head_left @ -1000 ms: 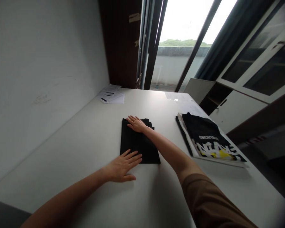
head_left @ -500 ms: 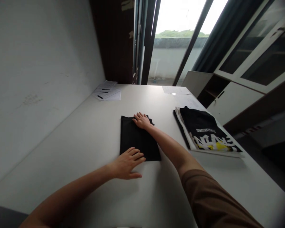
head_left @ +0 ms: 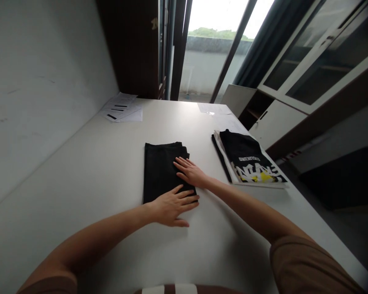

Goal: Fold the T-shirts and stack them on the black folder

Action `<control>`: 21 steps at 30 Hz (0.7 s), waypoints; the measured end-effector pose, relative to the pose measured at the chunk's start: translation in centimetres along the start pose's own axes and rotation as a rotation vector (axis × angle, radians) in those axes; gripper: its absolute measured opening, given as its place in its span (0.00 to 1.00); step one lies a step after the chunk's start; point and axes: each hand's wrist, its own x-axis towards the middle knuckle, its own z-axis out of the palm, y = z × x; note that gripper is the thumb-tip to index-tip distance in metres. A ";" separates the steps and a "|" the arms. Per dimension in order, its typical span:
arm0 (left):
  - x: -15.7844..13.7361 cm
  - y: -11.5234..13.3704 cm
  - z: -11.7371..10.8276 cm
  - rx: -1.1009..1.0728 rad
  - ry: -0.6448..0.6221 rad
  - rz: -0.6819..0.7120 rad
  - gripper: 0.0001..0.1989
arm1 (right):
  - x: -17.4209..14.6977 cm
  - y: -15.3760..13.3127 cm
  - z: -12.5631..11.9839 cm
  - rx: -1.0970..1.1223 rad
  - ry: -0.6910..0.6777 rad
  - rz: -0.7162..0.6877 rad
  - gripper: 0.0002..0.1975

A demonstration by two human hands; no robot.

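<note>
A folded black garment [head_left: 161, 171] lies flat on the white table [head_left: 110, 163]; its exact kind does not show. Across its near edge rests my left hand [head_left: 173, 206], palm down with the fingers stretched and spread. My right hand [head_left: 191, 171] lies flat on the garment's right side, fingers extended. Neither hand grips the cloth. Layered fold edges show at the garment's far right corner, and its near right part is partly covered by my hands.
To the right sits a stack of folded shirts [head_left: 242, 147], the top one black with white and yellow print. Papers [head_left: 122, 108] lie at the far left beside the wall, and more sheets [head_left: 214, 109] at the far right. A cabinet [head_left: 279, 122] stands beyond the table's right side.
My right hand has moved from the garment's far edge toward me along its right side. My left hand has slid slightly right along the near edge. The camera view has shifted.
</note>
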 end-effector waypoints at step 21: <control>-4.2 -5.6 -2.4 0.133 0.470 -0.746 0.19 | 5.5 4.1 -0.2 -0.048 0.253 0.748 0.24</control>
